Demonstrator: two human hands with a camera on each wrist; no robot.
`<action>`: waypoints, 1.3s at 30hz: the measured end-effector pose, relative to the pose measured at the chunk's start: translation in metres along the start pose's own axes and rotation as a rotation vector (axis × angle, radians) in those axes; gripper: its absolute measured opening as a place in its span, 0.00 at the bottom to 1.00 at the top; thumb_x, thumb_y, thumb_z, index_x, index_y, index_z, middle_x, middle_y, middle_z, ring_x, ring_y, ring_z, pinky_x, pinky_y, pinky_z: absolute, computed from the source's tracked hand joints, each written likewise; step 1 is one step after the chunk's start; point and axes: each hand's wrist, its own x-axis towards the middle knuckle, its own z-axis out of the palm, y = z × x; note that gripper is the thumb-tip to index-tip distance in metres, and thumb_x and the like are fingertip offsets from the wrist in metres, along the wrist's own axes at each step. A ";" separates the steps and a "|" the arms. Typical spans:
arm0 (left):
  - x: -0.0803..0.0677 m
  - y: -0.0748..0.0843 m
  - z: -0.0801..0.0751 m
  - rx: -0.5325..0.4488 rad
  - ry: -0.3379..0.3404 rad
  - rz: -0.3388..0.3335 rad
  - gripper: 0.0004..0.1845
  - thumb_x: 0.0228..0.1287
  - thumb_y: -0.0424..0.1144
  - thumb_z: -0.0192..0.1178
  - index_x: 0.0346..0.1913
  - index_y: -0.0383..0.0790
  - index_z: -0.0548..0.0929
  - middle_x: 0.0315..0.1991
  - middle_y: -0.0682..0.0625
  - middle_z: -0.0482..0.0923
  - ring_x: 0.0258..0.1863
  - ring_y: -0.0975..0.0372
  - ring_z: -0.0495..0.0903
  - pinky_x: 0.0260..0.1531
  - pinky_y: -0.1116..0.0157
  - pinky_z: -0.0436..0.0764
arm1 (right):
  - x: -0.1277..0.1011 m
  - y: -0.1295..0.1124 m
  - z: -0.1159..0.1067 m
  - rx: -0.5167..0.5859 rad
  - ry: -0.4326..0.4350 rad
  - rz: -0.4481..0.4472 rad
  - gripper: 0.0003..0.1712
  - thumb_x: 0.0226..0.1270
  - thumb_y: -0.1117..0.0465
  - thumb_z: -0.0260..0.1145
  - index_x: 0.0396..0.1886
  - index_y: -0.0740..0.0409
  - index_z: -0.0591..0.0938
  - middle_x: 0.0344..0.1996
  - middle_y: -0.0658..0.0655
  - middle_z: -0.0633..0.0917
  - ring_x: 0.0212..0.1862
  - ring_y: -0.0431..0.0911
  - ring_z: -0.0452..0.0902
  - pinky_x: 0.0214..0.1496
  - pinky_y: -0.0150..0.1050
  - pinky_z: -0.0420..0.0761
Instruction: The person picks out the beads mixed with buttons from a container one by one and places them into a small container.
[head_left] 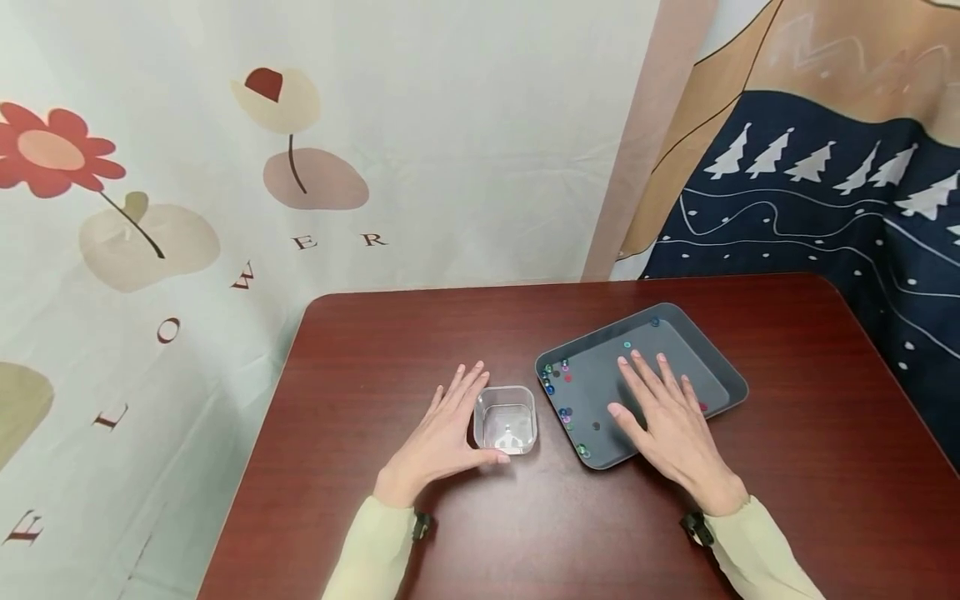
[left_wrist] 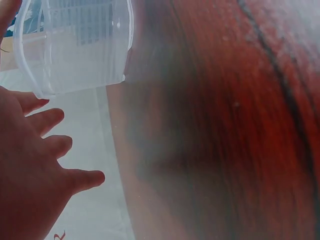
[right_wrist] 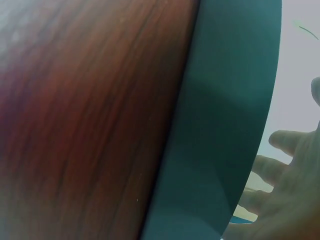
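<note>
A: Where is the person's left hand (head_left: 438, 433)?

B: Beside a clear, square plastic container (head_left: 507, 427) on the reddish-brown wooden counter (head_left: 810, 400). Its fingers reach past the container's left side and the thumb lies by the near edge; whether they touch it cannot be told.

A: And how is that grip?

B: Apart, with straight fingers and the thumb spread well away from them.

A: What about the right hand (head_left: 671, 429)?

B: It is over the near side of a dark grey, rectangular tray (head_left: 596, 379) with rounded corners, just right of the container. That grip is apart too, the fingers straight and fanned; contact with the tray cannot be judged.

A: What lies in the tray?

B: Small, shiny, multicoloured beads (head_left: 566, 414), most of them along the left wall. One blue bead (head_left: 655, 322) sits near the far corner.
</note>
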 end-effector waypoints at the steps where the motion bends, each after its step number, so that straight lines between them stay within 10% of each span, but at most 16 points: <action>1: 0.000 0.000 0.000 -0.001 -0.005 -0.002 0.67 0.49 0.67 0.76 0.83 0.40 0.52 0.85 0.52 0.44 0.83 0.51 0.41 0.77 0.38 0.47 | 0.001 -0.001 0.000 0.004 -0.003 0.000 0.43 0.77 0.38 0.58 0.83 0.51 0.62 0.81 0.60 0.59 0.82 0.65 0.45 0.74 0.75 0.49; 30: 0.003 -0.002 0.000 -0.032 -0.040 0.005 0.60 0.56 0.66 0.72 0.84 0.44 0.55 0.84 0.57 0.50 0.83 0.58 0.44 0.78 0.40 0.51 | 0.013 -0.020 0.014 0.092 -0.086 -0.025 0.42 0.76 0.37 0.59 0.81 0.51 0.65 0.80 0.58 0.63 0.81 0.62 0.51 0.76 0.70 0.54; 39: 0.001 0.000 0.003 -0.069 -0.039 -0.007 0.58 0.56 0.65 0.73 0.83 0.43 0.56 0.83 0.56 0.51 0.83 0.57 0.45 0.78 0.42 0.51 | 0.022 -0.030 0.015 0.182 -0.138 -0.070 0.38 0.69 0.50 0.72 0.75 0.56 0.74 0.75 0.60 0.72 0.76 0.61 0.63 0.73 0.66 0.67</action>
